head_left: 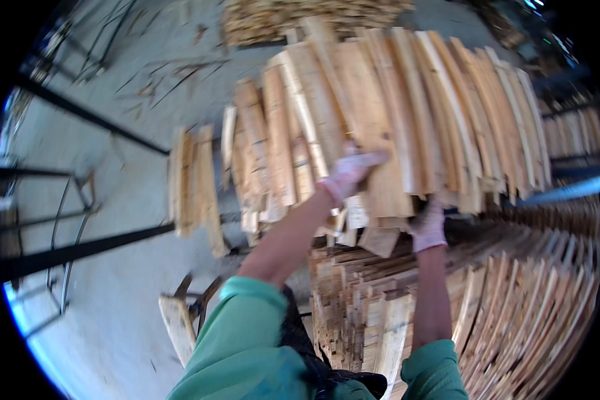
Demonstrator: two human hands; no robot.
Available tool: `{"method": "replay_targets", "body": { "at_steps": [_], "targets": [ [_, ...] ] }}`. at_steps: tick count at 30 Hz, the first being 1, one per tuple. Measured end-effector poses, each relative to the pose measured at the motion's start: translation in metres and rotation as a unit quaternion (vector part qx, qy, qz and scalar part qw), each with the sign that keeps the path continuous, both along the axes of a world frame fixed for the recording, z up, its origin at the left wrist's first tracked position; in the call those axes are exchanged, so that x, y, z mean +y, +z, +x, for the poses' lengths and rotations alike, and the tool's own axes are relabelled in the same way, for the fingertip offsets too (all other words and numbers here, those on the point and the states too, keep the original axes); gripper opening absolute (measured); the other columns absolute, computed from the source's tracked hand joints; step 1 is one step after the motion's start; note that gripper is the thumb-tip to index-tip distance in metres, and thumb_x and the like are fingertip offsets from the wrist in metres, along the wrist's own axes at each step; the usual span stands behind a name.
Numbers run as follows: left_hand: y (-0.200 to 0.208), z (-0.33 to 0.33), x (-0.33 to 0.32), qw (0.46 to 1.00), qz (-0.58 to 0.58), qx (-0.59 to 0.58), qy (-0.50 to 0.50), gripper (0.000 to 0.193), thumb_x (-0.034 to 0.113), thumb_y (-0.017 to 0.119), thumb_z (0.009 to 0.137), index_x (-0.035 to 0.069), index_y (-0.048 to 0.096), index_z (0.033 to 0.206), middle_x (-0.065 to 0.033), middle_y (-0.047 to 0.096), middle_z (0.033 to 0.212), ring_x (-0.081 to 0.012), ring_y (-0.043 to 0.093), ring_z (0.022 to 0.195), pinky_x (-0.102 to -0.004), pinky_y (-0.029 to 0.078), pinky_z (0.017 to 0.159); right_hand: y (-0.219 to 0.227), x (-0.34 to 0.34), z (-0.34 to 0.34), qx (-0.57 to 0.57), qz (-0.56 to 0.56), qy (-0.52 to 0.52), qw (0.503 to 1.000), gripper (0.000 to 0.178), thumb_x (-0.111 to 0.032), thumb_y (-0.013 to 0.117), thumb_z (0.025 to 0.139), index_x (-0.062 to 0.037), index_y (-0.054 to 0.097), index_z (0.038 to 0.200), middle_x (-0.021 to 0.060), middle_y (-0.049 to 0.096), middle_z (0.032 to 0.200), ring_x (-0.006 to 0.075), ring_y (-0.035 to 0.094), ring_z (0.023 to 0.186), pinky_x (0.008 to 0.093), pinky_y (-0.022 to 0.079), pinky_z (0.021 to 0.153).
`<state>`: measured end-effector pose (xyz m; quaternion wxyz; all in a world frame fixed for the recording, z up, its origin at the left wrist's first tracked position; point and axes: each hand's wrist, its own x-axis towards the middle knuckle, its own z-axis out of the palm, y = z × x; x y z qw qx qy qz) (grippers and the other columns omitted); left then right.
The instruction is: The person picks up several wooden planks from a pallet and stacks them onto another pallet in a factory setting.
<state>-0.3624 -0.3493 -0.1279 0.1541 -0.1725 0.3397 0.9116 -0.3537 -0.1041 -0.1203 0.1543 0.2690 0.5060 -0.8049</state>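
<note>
A wide, pale wooden board (378, 127) lies lengthwise in front of me among a row of similar boards. My left hand (351, 175), in a light pinkish glove, is closed on its left edge, with the thumb side lying over the top face. My right hand (428, 225), gloved alike, is at the near end of the same board, by its right corner. The right fingers curl under the end and are partly hidden and blurred. More wooden boards (477, 113) stand close together to the right, and others (273, 133) lean loosely to the left.
Below the row is a dense stack of boards (513, 313). Dark metal bars (93, 250) jut out at the left over the grey floor (133, 180). Thin scraps (180, 73) litter the floor ahead. A wood pile (313, 20) lies at the far side, a wooden stand (180, 320) near my left arm.
</note>
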Motion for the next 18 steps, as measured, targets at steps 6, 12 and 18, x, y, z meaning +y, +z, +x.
{"method": "replay_targets", "body": {
  "at_steps": [6, 12, 18],
  "targets": [
    [0.057, 0.089, -0.053, 0.992, -0.096, -0.055, 0.054, 0.067, 0.031, 0.08, 0.084, 0.001, 0.054, 0.139, -0.0134, 0.066, 0.128, -0.0253, 0.065, 0.116, -0.0396, 0.054, 0.102, 0.097, -0.095, 0.104, -0.032, -0.115, -0.009, 0.993, 0.082, -0.058, 0.067, 0.09, -0.0112, 0.04, 0.151, 0.0105, 0.043, 0.153, 0.0343, 0.046, 0.139, 0.0582, 0.044, 0.112],
    [0.023, 0.151, -0.072, 0.993, 0.012, -0.114, 0.008, 0.07, 0.033, 0.084, 0.074, 0.005, 0.059, 0.133, -0.011, 0.07, 0.12, -0.0275, 0.068, 0.11, -0.0442, 0.058, 0.095, 0.031, -0.124, 0.187, -0.197, -0.227, -0.198, 0.933, 0.05, -0.043, 0.056, 0.102, -0.0139, 0.052, 0.142, 0.0085, 0.059, 0.142, 0.0306, 0.058, 0.129, 0.056, 0.047, 0.11],
    [-0.05, 0.139, -0.066, 0.991, 0.045, -0.122, -0.044, 0.066, 0.033, 0.083, 0.074, 0.003, 0.062, 0.129, -0.0133, 0.073, 0.112, -0.0302, 0.073, 0.098, -0.0444, 0.061, 0.09, -0.079, -0.071, 0.247, 0.01, -0.068, 0.063, 0.996, 0.06, -0.049, 0.053, 0.101, -0.0049, 0.052, 0.141, 0.0149, 0.058, 0.139, 0.029, 0.061, 0.121, 0.0471, 0.054, 0.098]
  ]
}}
